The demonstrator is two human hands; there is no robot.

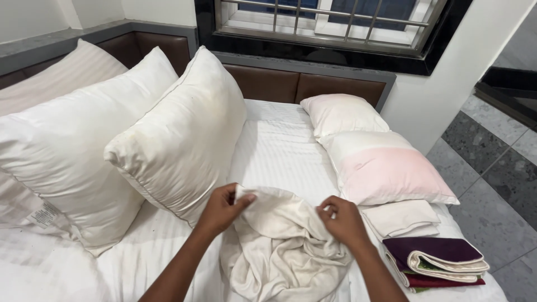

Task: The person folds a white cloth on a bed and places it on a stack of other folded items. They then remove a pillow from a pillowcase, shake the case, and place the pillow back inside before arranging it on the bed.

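A crumpled cream-white cloth, perhaps a pillowcase, lies bunched on the white bed sheet in front of me. My left hand pinches its upper left edge between thumb and fingers. My right hand grips the cloth's upper right edge. Both hands hold the edge slightly raised off the bed, about a forearm's width apart. A large bare white pillow leans just left of my left hand.
Two more white pillows stack at the left. Two pinkish-white pillows lie at the right, with a folded white cloth and a folded maroon cloth near the bed's right edge. A brown headboard, barred window and grey tiled floor surround the bed.
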